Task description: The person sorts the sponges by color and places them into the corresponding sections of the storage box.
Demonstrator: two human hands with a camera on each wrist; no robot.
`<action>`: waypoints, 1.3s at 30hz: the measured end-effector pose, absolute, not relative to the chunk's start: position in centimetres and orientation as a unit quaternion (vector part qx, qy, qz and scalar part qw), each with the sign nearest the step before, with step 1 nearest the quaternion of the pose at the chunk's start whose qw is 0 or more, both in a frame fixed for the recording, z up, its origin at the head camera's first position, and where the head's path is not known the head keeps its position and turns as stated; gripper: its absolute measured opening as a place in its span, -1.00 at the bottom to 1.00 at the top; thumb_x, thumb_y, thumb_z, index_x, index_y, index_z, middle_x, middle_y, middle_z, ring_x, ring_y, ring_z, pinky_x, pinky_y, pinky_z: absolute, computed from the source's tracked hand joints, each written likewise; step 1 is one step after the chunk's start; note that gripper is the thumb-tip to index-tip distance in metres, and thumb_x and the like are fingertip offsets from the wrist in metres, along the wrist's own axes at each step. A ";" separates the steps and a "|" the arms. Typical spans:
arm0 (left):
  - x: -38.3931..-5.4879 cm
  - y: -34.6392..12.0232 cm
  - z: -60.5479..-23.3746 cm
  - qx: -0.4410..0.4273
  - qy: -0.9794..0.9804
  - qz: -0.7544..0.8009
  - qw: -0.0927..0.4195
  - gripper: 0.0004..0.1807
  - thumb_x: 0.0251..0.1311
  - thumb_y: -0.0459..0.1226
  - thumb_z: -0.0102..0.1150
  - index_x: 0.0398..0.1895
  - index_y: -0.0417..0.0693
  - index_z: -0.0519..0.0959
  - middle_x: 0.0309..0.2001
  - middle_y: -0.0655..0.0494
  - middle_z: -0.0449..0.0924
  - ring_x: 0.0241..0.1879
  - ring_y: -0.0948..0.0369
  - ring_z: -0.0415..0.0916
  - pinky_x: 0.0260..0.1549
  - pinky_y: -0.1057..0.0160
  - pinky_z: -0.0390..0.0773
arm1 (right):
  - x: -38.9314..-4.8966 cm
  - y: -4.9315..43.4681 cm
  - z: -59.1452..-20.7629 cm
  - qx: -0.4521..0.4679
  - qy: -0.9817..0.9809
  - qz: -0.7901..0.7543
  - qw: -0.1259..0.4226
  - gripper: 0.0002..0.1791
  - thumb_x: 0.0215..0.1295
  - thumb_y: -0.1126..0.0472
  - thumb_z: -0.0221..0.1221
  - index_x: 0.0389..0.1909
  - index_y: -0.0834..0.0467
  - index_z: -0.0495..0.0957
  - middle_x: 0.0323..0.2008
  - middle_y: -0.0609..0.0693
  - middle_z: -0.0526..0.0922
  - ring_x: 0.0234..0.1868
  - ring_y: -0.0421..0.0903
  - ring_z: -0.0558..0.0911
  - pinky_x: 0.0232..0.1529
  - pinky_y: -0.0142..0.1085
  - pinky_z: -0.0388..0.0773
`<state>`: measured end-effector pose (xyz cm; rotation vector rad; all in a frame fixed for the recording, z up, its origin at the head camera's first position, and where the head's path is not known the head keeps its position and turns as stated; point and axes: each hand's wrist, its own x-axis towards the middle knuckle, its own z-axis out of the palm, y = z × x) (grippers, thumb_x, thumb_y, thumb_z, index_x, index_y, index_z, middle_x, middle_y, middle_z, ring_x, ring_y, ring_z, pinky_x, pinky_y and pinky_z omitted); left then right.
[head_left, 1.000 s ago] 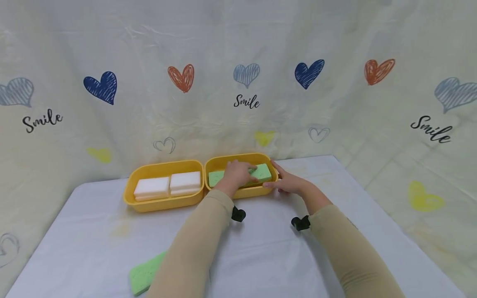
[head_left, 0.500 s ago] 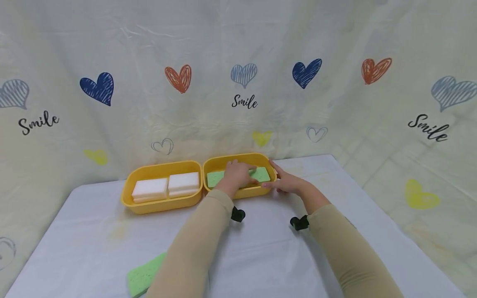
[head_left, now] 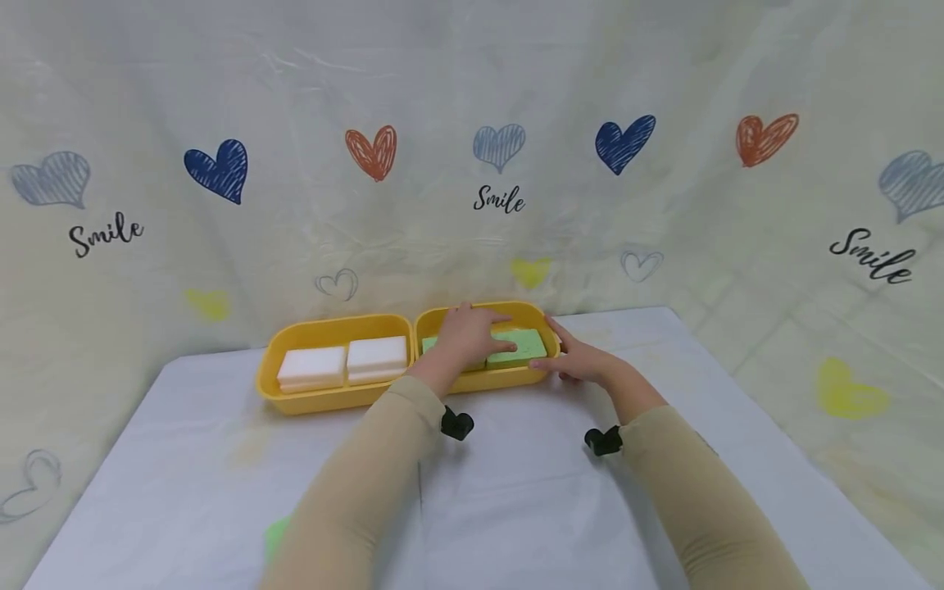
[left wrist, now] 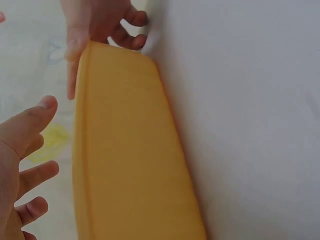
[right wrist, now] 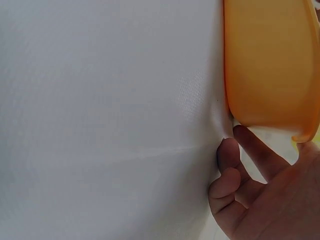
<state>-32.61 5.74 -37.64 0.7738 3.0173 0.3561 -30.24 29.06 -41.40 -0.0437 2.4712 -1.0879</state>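
Two yellow plastic boxes stand end to end at the back of the table. In the right box (head_left: 501,378) lie green sponges (head_left: 522,347), partly covered by my left hand (head_left: 465,336). That hand hovers over the box with its fingers spread and holds nothing; the left wrist view shows its separated fingers (left wrist: 37,172) beside the rim. My right hand (head_left: 586,360) grips the right end of the same box, thumb toward the front and a finger round the far side. In the right wrist view, its curled fingers (right wrist: 230,182) are low by the box's end.
The left box (head_left: 332,400) holds white sponges (head_left: 312,366) in two side-by-side stacks. Another green sponge (head_left: 276,534) lies at the front left, mostly hidden by my left sleeve. A cloth backdrop (head_left: 428,229) with hearts rises directly behind the boxes.
My left hand has come up and slightly left off the green sponges, uncovering more of the right one. The right hand stays at the box's end. The head view has shifted slightly.
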 end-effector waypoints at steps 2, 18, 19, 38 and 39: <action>-32.2 5.0 -37.2 0.247 0.962 0.117 0.000 -0.31 0.13 0.30 0.22 0.35 0.39 0.47 0.22 0.29 0.56 0.13 0.00 0.34 0.17 0.00 0.32 | -30.3 29.1 -41.5 -0.017 0.894 -0.392 0.218 0.19 0.25 -0.26 0.26 0.56 -0.30 -0.48 0.12 0.23 0.30 -0.35 0.05 0.40 -0.33 -0.23 0.38; -28.1 -2.8 -36.3 0.248 0.962 0.113 -0.023 -0.30 0.13 0.26 0.26 0.35 0.34 0.47 0.27 0.26 0.51 0.27 -0.04 0.31 0.28 -0.04 0.22 | -30.3 29.3 -41.5 -0.021 0.894 -0.390 0.220 0.21 0.25 -0.27 0.25 0.56 -0.27 -0.52 -0.20 0.20 0.37 -0.47 0.02 0.33 -0.40 -0.25 0.32; -27.7 -3.3 -36.3 0.246 0.963 0.111 -0.023 -0.30 0.14 0.26 0.26 0.35 0.34 0.47 0.27 0.26 0.51 0.26 -0.02 0.31 0.26 -0.03 0.23 | -30.3 29.3 -41.5 -0.022 0.894 -0.389 0.220 0.21 0.25 -0.27 0.25 0.56 -0.26 -0.52 -0.22 0.17 0.37 -0.48 0.02 0.32 -0.41 -0.25 0.32; -19.8 -15.8 -37.9 0.213 0.972 0.097 -0.011 -0.37 0.00 0.22 0.40 0.17 0.27 0.64 0.11 0.25 0.64 0.08 0.02 0.44 0.08 -0.10 0.32 | -30.4 29.1 -41.7 -0.019 0.899 -0.378 0.218 0.22 0.23 -0.30 0.24 0.55 -0.28 -0.53 -0.33 0.14 0.37 -0.40 0.03 0.36 -0.37 -0.25 0.35; -19.3 -16.4 -38.0 0.214 0.972 0.098 -0.010 -0.37 -0.01 0.20 0.41 0.17 0.26 0.64 0.11 0.24 0.64 0.11 0.00 0.44 0.11 -0.14 0.30 | -30.5 29.1 -41.8 -0.020 0.899 -0.378 0.219 0.22 0.23 -0.30 0.24 0.55 -0.28 -0.53 -0.34 0.14 0.37 -0.40 0.03 0.35 -0.37 -0.25 0.34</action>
